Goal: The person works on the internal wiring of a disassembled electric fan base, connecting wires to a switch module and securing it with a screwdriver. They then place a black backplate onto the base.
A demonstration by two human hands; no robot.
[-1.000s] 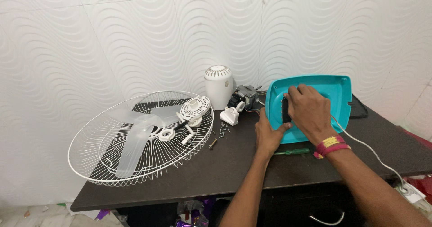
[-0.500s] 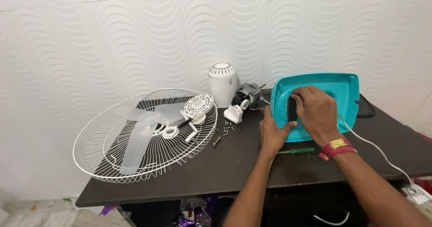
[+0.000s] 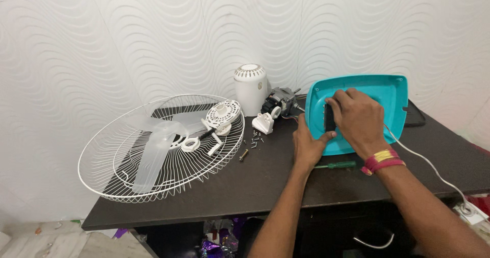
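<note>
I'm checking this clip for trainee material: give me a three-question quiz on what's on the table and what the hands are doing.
1. True or false: the right hand rests inside the teal base shell.
2. What does the left hand touch? A) the white wire guard B) the shell's near-left edge C) the white motor cover
3. What lies on the table just below the shell, beside the right wrist?

Key: 1. True. 2. B. 3. A green-handled screwdriver.
</note>
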